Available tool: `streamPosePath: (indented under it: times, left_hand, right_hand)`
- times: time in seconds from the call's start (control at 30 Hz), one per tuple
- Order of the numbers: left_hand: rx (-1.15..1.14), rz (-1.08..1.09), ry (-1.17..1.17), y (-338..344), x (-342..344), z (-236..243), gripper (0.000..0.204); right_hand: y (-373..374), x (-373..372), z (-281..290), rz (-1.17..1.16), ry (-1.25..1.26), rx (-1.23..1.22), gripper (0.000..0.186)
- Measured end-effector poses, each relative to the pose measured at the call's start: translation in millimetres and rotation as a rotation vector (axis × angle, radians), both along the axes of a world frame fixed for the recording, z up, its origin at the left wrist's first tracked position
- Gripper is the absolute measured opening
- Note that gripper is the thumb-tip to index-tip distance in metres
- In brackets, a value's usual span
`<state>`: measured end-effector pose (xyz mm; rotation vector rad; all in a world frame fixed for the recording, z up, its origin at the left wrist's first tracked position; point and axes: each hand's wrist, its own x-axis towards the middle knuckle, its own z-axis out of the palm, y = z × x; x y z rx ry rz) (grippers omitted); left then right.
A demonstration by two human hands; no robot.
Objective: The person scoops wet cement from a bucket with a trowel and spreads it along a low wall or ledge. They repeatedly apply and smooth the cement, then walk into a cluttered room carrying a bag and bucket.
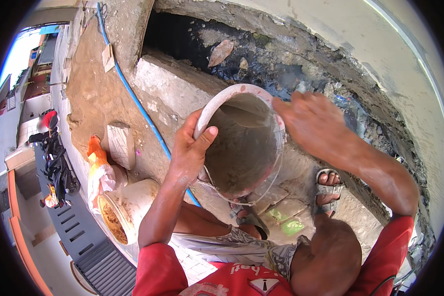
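Observation:
A pale round bucket (212, 109) with a thin wire handle is tilted in front of me, and wet grey mortar (237, 153) coats its inside. My left hand (191, 143) is closed on the left side of its rim, the thumb lying over the edge. At the right rim is my right hand (311, 121), its fingers curled and blurred by motion. Whatever it grips, if anything, I cannot make out. A flat, blade-like grey shape (249, 117) shows inside the bucket near the far rim.
Beyond the bucket runs an open drain (281, 74) with dark water and rubble, edged by a concrete block (170, 81). A blue hose (138, 101) crosses the ground at left. A second bucket (138, 200) lies near an orange-and-white sack (99, 167). Parked motorcycles (59, 160) stand farther left.

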<state>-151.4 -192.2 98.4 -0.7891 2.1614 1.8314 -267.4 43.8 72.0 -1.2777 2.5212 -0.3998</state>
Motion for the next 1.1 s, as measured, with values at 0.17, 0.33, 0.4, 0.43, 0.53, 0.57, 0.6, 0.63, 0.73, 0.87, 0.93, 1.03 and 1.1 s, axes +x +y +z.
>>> streamPosePath:
  times: [0.17,0.33,0.4,0.43,0.53,0.57,0.6,0.63,0.73,0.87,0.93,1.03,1.1]
  left_hand:
    - [0.120,-0.034,0.048,-26,7,1,0.046]
    - [0.089,-0.086,0.069,-36,23,-4,0.041]
    - [0.033,-0.165,0.116,-34,29,-4,0.043]
    - [0.011,-0.211,0.151,-33,31,-5,0.044]
    - [0.066,-0.230,0.201,-33,36,-6,0.059]
    - [0.091,-0.236,0.235,-33,38,-7,0.062]
    - [0.078,-0.236,0.235,-31,42,-9,0.063]
    - [0.064,-0.235,0.253,-29,45,-11,0.065]
    - [0.045,-0.194,0.261,-21,57,-16,0.068]
    - [0.071,-0.199,0.302,-11,72,-12,0.069]
    - [0.069,-0.235,0.364,-10,74,-3,0.069]
    - [0.056,-0.262,0.442,-3,74,17,0.070]
    - [0.040,-0.252,0.474,9,76,29,0.069]
  right_hand:
    - [-62,36,-25,0.134,0.114,-0.047,0.024]
    - [-62,94,-22,0.293,0.103,0.026,0.038]
    - [-55,100,-15,0.311,0.066,0.051,0.040]
    - [-48,98,-9,0.298,0.061,0.052,0.039]
    - [-17,95,11,0.151,0.047,-0.014,0.037]
    - [-9,94,16,0.083,0.045,-0.046,0.036]
    - [-4,93,15,0.022,-0.037,0.046,0.035]
    - [-1,92,12,-0.045,-0.113,0.135,0.034]
    - [-5,100,-15,-0.098,-0.291,0.321,0.034]
    - [-10,130,-50,-0.054,-0.422,0.239,0.037]
    - [-2,139,-49,-0.094,-0.489,0.172,0.039]
    - [9,145,-30,-0.142,-0.570,0.083,0.041]
    - [16,145,-16,-0.159,-0.617,0.043,0.042]
